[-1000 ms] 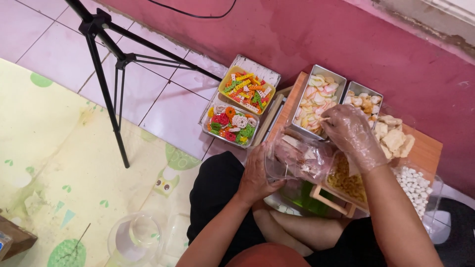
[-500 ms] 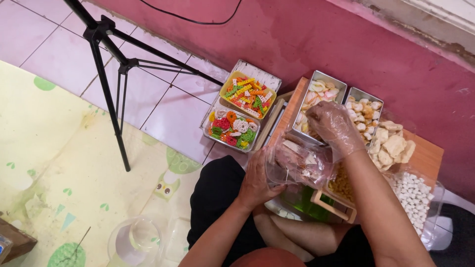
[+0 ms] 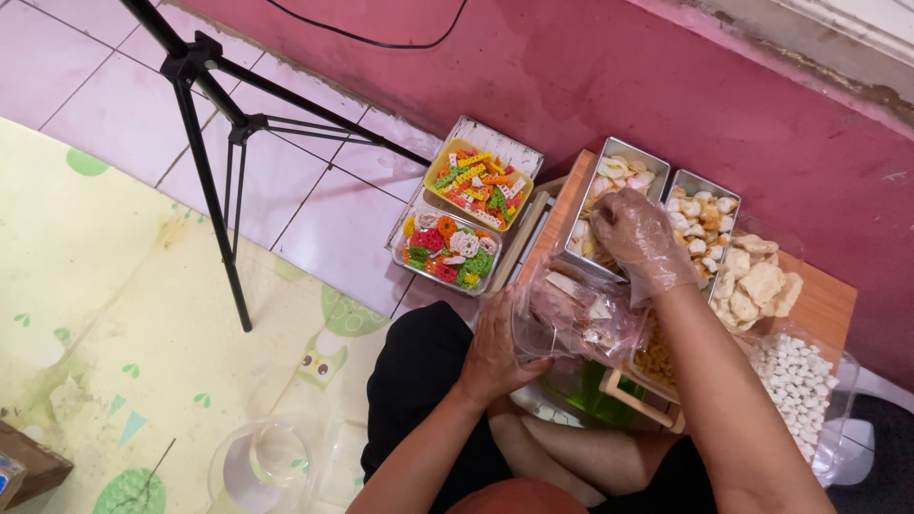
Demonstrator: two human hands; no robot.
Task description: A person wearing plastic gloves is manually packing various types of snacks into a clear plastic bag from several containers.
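Observation:
My left hand (image 3: pixel 496 348) grips a clear plastic bag (image 3: pixel 571 309) with some snack pieces inside, held open above my lap. My right hand (image 3: pixel 640 236), in a thin clear plastic glove, reaches down into a metal tray of pink and white crackers (image 3: pixel 609 179), fingers curled among the pieces. Whether it holds any cracker cannot be told. Beside that tray stands another metal tray of small pale puffed pieces (image 3: pixel 703 214).
Two trays of coloured crackers (image 3: pixel 476 179) (image 3: pixel 445 246) sit on the tiled floor. A wooden board (image 3: pixel 821 297) carries beige chips (image 3: pixel 757 281), yellow bits (image 3: pixel 657 360) and a container of white pellets (image 3: pixel 795 381). A black tripod (image 3: pixel 205 143) stands left; a clear lidded jar (image 3: pixel 259 462) rests on the mat.
My right hand has moved left from over the puffed pieces and chips into the pink and white cracker tray. My left hand keeps the bag in place.

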